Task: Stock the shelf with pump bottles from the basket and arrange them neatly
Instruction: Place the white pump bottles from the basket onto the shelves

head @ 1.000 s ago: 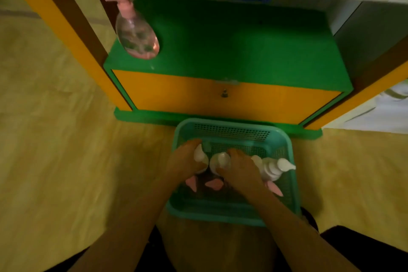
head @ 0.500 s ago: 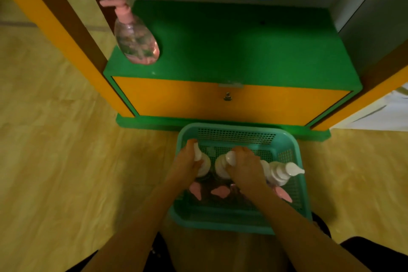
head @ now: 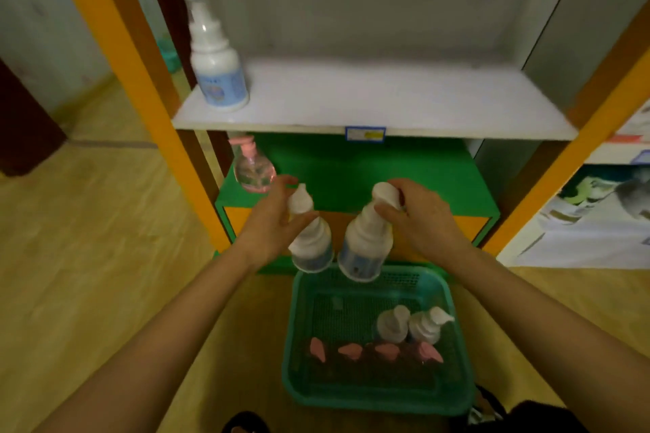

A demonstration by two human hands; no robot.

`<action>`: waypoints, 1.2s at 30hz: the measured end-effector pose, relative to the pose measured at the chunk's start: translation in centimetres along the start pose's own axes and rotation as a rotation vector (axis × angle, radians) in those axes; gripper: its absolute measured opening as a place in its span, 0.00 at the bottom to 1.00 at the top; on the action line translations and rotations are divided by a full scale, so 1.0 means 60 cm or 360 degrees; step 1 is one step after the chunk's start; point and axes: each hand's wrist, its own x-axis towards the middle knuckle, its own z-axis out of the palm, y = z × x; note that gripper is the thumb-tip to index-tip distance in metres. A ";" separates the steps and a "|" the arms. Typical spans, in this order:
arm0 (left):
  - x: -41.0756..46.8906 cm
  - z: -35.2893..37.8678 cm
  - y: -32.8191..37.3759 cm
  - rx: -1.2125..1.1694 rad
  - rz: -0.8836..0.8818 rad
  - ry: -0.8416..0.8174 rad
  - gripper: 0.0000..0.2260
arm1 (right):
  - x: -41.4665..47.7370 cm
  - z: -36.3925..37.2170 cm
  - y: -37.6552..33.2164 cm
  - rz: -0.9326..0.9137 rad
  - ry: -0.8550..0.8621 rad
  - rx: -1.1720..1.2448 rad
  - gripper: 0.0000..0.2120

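My left hand (head: 272,221) grips a white pump bottle (head: 311,239) by its neck, and my right hand (head: 420,216) grips a second white pump bottle (head: 365,242) by its pump head. Both bottles hang in the air above the teal basket (head: 457,390) on the floor, in front of the green bottom shelf (head: 369,172). In the basket stand two more white pump bottles (head: 411,325) and several pink-capped bottles (head: 373,351). One white pump bottle (head: 218,70) stands at the left of the white shelf (head: 369,98). A clear pink pump bottle (head: 254,169) stands at the green shelf's left.
Orange uprights (head: 116,42) frame the shelf unit on both sides. Price labels (head: 365,134) are fixed to the shelf edges. A neighbouring unit with packaged goods (head: 598,218) stands to the right. The floor (head: 88,257) is yellow wood.
Both hands have lifted out of the basket, each carrying a white pump bottle up in front of the shelves. The view has tilted up, showing the white shelf.
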 end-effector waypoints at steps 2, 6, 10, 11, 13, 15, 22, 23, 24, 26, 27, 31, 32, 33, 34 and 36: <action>0.001 -0.037 0.046 0.0018 0.0104 0.0097 0.23 | 0.004 -0.047 -0.038 -0.0010 0.0078 0.0042 0.18; 0.000 -0.103 0.137 -0.0126 0.0128 0.0170 0.20 | 0.008 -0.133 -0.118 -0.0109 0.0213 0.0033 0.17; -0.005 -0.159 0.210 -0.0198 0.0224 0.0277 0.20 | 0.019 -0.202 -0.187 -0.0156 0.0313 -0.0086 0.18; -0.006 -0.172 0.222 -0.0192 0.0250 0.0307 0.20 | 0.023 -0.216 -0.201 -0.0169 0.0331 -0.0112 0.18; -0.009 -0.196 0.242 -0.0200 0.0262 0.0303 0.21 | 0.030 -0.236 -0.227 -0.0197 0.0343 -0.0147 0.17; -0.012 -0.217 0.252 -0.0211 0.0250 0.0288 0.21 | 0.036 -0.251 -0.250 -0.0218 0.0362 -0.0160 0.16; -0.019 -0.281 0.252 -0.0090 0.0235 0.0329 0.21 | 0.091 -0.275 -0.329 -0.0227 0.0503 -0.0077 0.18; -0.019 -0.288 0.251 -0.0080 0.0236 0.0329 0.21 | 0.103 -0.269 -0.339 -0.0227 0.0508 -0.0073 0.19; -0.020 -0.294 0.248 -0.0068 0.0238 0.0331 0.21 | 0.114 -0.259 -0.348 -0.0217 0.0504 -0.0076 0.20; -0.018 -0.306 0.243 -0.0055 0.0241 0.0336 0.21 | 0.139 -0.237 -0.362 -0.0187 0.0492 -0.0100 0.21; -0.017 -0.311 0.239 -0.0064 0.0241 0.0335 0.21 | 0.151 -0.224 -0.367 -0.0173 0.0482 -0.0110 0.21; -0.008 -0.325 0.218 -0.0096 0.0187 0.0343 0.21 | 0.195 -0.172 -0.380 -0.0122 0.0414 -0.0094 0.21; -0.005 -0.327 0.212 -0.0092 0.0177 0.0344 0.21 | 0.205 -0.159 -0.381 -0.0110 0.0405 -0.0093 0.21; -0.001 -0.329 0.205 -0.0094 0.0171 0.0345 0.20 | 0.215 -0.148 -0.381 -0.0103 0.0399 -0.0097 0.21; 0.003 -0.330 0.197 -0.0099 0.0161 0.0343 0.21 | 0.225 -0.136 -0.380 -0.0102 0.0393 -0.0102 0.21; 0.011 -0.333 0.183 -0.0097 0.0148 0.0334 0.21 | 0.242 -0.117 -0.377 -0.0103 0.0389 -0.0119 0.20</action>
